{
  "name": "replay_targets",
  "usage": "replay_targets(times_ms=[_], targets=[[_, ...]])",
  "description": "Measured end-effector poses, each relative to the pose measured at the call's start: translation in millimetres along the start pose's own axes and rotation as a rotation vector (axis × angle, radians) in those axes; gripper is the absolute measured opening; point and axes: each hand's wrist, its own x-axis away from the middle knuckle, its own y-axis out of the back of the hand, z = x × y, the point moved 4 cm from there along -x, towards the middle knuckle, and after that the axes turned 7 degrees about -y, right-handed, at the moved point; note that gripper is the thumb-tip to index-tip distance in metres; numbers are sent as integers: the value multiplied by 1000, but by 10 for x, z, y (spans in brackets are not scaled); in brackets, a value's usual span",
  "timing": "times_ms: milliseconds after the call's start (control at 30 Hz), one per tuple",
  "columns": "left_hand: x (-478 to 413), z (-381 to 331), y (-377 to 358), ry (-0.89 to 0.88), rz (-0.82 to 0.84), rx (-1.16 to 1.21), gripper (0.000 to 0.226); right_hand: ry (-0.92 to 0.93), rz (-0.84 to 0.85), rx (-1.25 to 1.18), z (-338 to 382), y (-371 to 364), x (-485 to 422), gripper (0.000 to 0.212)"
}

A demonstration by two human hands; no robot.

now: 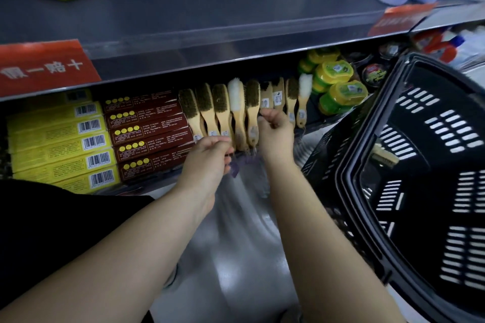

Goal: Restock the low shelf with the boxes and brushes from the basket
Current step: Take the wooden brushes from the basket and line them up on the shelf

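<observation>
I am looking down past both forearms at the low shelf [315, 115]. My left hand [210, 157] sits at the near ends of the handles in the row of wooden-handled brushes with tan bristles [220, 107]. Its fingers are bunched and curled inward, and I cannot tell whether they pinch a handle or only touch it. Something purple and blurred hangs just below its fingertips.

My right hand [275, 131] is just right of it and a little deeper in the shelf. Its fingers are curled round the handle of one dark-bristled wooden brush [265, 98], which stands in the row straight beyond the knuckles. Between the two hands lies a white-bristled wooden brush [236, 97], bristles pointing away from me, and a smaller white one lies further right of the right hand.

Left of the left hand, flat dark red cardboard boxes [149, 134] are stacked side by side. Beyond them to the left are flat yellow cardboard boxes with barcodes [60, 144]. Right of the right hand, past the brushes, stand round green tubs with yellow lids [338, 86].

The black slotted plastic basket [346, 191] stands near my right forearm on its outer side. One brass-coloured brush [384, 156] lies on its floor.
</observation>
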Motion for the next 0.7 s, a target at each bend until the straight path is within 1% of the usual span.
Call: replay_targets(times_ms=[67,167,267,367,433,533,633,700], targets=[[90,-51,-64,-61,25,-57,20,84,65,10,166,117,310,13],[278,-145,-208,-180,92,-188,18,162,140,30,354,433,646,19],[473,-324,-431,-287,207,-275,20,233,150,63,531,907,773,17],[608,-580,-690,-408,336,-321,20,250,130,144,530,1399,778,14],[681,-684,-881,-491,449,-411,19,210,99,195,417,1667,748,14],[771,-652,-1189,-642,636,-651,15,104,94,242,119,1935,642,14],[803,-500,-1468,-834,800,-929,7,-22,183,361,-259,2085,458,13],[779,-451,-1669,-991,850,-1084,10,-105,257,447,-476,2177,277,11]])
